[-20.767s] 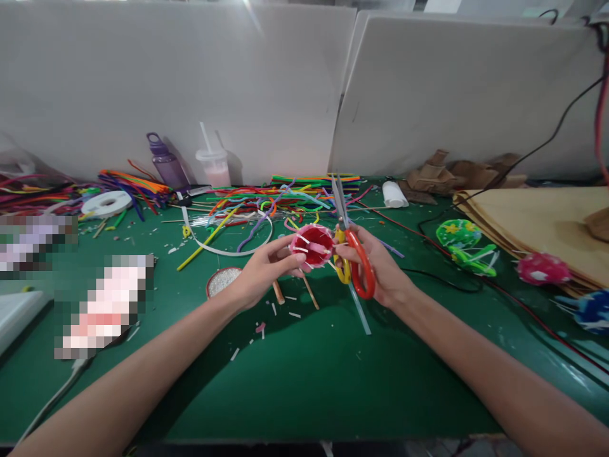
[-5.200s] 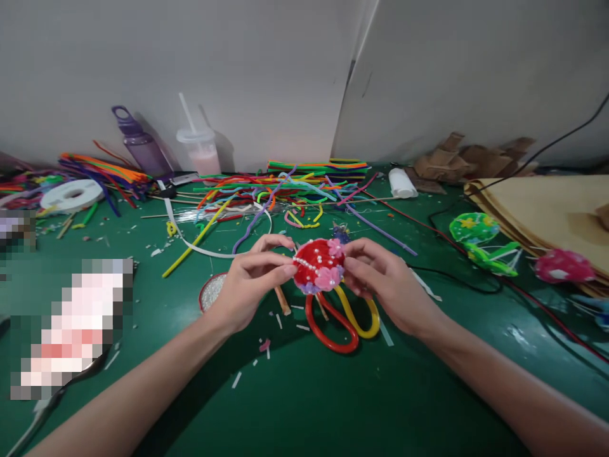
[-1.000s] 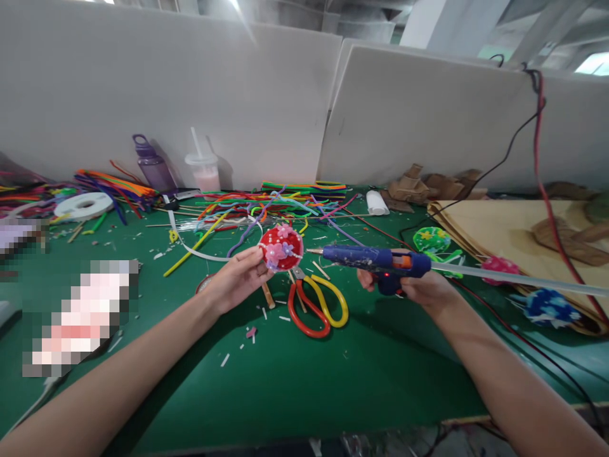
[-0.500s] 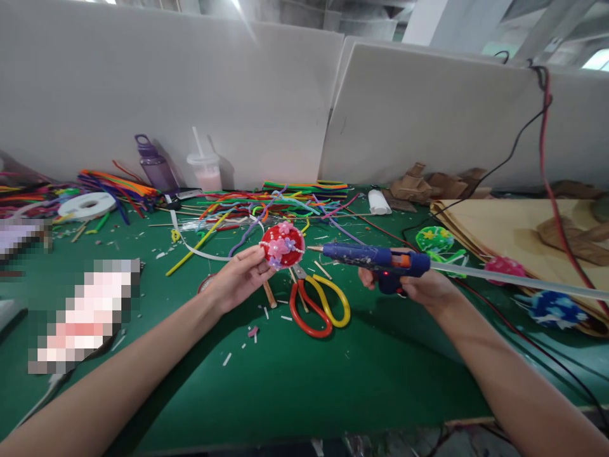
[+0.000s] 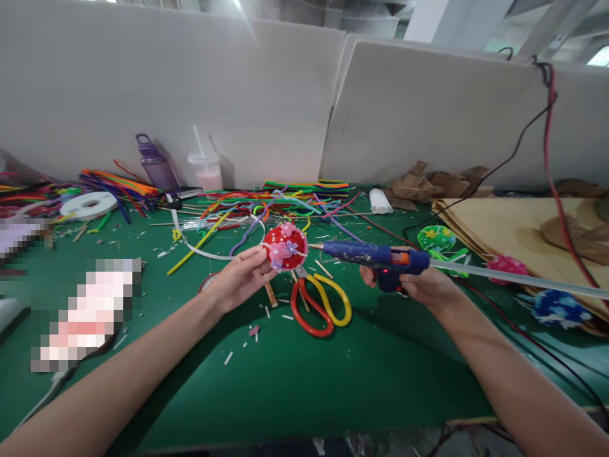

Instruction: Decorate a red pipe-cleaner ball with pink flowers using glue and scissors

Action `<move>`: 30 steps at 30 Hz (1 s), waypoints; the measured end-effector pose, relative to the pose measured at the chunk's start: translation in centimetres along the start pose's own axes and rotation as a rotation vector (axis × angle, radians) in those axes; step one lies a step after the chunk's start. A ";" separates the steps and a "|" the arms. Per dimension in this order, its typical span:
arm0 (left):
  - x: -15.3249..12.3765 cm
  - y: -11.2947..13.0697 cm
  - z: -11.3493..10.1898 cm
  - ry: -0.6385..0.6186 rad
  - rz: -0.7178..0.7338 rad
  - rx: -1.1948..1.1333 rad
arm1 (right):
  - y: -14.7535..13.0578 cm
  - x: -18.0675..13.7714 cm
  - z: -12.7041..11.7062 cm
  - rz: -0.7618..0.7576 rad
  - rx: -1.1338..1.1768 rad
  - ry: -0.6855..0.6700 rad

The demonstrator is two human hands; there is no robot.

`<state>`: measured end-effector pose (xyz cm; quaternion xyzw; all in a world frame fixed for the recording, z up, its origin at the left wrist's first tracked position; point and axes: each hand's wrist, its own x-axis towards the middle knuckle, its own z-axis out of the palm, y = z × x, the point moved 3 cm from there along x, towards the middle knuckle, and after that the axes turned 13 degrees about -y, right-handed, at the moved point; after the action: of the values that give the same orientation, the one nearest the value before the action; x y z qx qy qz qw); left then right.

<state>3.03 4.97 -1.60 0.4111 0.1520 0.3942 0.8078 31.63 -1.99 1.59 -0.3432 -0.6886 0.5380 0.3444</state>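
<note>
My left hand (image 5: 240,279) grips a red dome-shaped ornament (image 5: 285,247) trimmed with pink flowers and white beads, raised above the green table (image 5: 309,381). My right hand (image 5: 419,284) is closed round the handle of a blue hot glue gun (image 5: 375,257), with a long clear glue stick (image 5: 523,280) trailing out of its back to the right. The gun's metal nozzle points left and stops a short gap from the ornament's right edge. Under the two hands lie scissors (image 5: 321,304) with one red and one yellow handle.
Coloured pipe cleaners (image 5: 266,203) sprawl across the back of the table, with a purple bottle (image 5: 155,166) and a lidded cup with a straw (image 5: 207,168) behind. A tape roll (image 5: 88,204) lies far left. Finished ornaments (image 5: 440,241) and brown paper sheets (image 5: 518,228) sit at right, crossed by cables.
The glue gun's nozzle has edged slightly closer to the ornament over the last second. Earlier, both hands held the ornament and the scissors were put down.
</note>
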 end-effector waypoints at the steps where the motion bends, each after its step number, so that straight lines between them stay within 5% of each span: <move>1: 0.0 0.0 0.0 0.004 -0.001 -0.002 | 0.0 0.0 0.0 0.000 0.027 0.000; 21: 0.0 0.0 0.0 -0.010 0.001 -0.021 | -0.4 0.0 0.2 -0.089 0.133 -0.037; 30: 0.0 -0.1 -0.1 -0.030 0.000 0.004 | -0.4 -0.1 0.3 -0.019 0.160 -0.013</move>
<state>2.99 5.00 -1.72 0.4185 0.1409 0.3877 0.8091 31.35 -2.30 1.88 -0.3045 -0.6489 0.5904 0.3712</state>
